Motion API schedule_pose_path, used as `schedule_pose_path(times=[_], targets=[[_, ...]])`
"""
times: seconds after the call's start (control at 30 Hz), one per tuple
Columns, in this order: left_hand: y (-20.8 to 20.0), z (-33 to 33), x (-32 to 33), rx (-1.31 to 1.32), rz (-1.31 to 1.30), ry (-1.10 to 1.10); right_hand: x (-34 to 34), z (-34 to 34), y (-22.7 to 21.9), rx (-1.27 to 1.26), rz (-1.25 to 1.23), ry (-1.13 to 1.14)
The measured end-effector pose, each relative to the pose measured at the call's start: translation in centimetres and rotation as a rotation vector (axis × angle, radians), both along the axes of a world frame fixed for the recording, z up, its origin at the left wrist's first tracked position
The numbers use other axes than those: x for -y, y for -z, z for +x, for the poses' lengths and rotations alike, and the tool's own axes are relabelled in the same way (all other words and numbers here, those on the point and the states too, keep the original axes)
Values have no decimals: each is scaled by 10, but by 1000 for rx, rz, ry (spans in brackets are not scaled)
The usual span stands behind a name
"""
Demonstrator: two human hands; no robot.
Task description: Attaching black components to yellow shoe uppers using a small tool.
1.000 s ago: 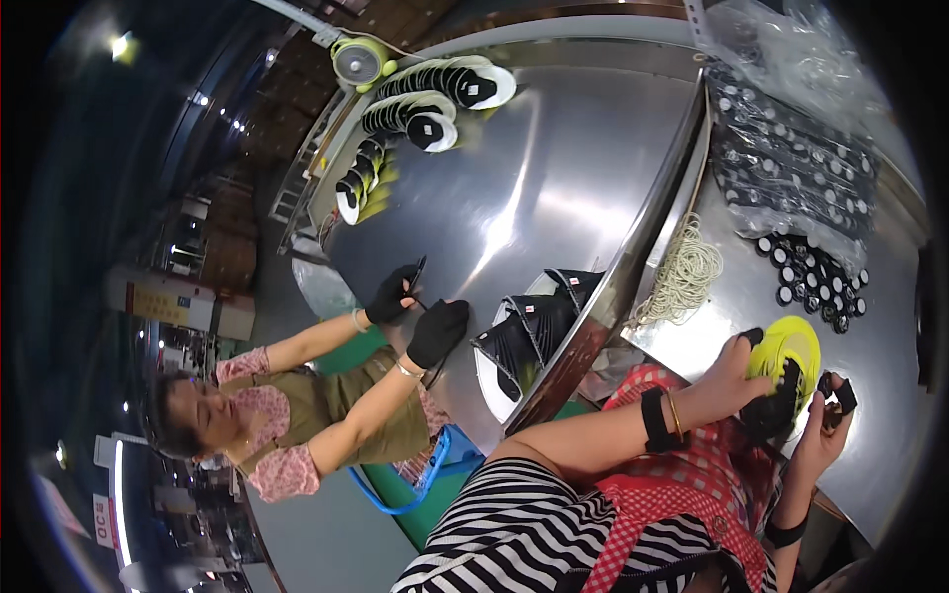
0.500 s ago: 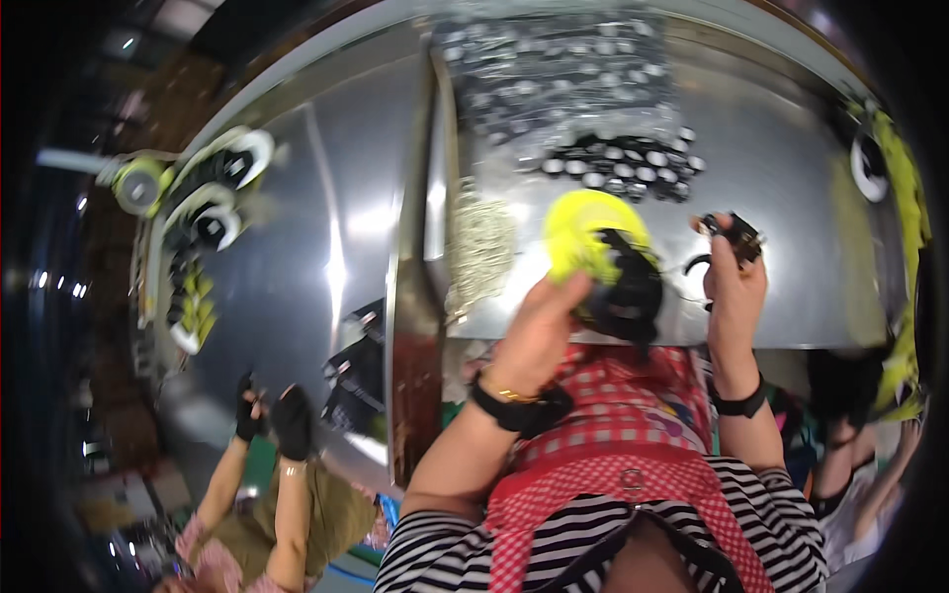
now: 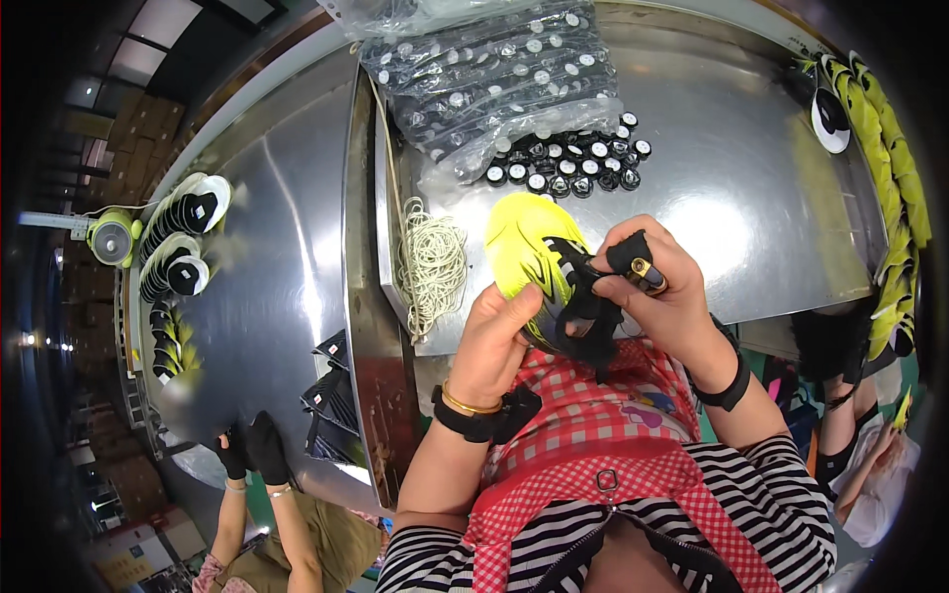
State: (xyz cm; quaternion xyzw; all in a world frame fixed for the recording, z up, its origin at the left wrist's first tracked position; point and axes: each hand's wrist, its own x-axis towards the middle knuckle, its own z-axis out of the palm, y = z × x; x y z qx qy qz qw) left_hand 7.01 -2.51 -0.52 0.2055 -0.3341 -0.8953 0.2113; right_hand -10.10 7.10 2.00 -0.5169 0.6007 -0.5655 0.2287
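The yellow-and-black shoe [image 3: 531, 242] is held at the near edge of the right-hand bench [image 3: 771, 227], its yellow toe over the steel and its dark heel end toward the apron [image 3: 583, 390]. The left hand [image 3: 499, 331] grasps the side of the shoe, thumb laid on the upper. The right hand [image 3: 664, 289] is closed around a small black-and-brass piece [image 3: 647, 276], exact type not determinable, with its thumb and finger at the shoe's opening; whether these also pinch part of the shoe cannot be told. Steel surface extends from the right hand to the row of yellow shoes [image 3: 890, 198] along the right edge. To the left, the cream cord bundle [image 3: 435, 259] lies near the raised metal divider [image 3: 368, 326], limiting room on that side. Beyond the shoe, loose black discs [image 3: 563, 168] lie next to the clear plastic bag [image 3: 494, 84] of similar discs. Across the divider, a co-worker's gloved hands [image 3: 259, 450] are at the near end of the left-hand bench [image 3: 287, 227]. Labels: the discs have white round faces and the left-hand shoe stack [image 3: 183, 217] shows white patches; any markings are too small to read. A cartoon print [image 3: 647, 407] is on the apron.
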Motion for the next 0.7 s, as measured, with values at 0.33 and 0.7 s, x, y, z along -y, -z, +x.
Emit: schedule_pose_path(times=[0.33, 0.7], targets=[[-16, -7, 7, -36, -2, 66, -6, 1, -25, -488, 23, -18], [-26, 8, 11, -59, -73, -100, 7, 4, 9, -524, -88, 98]])
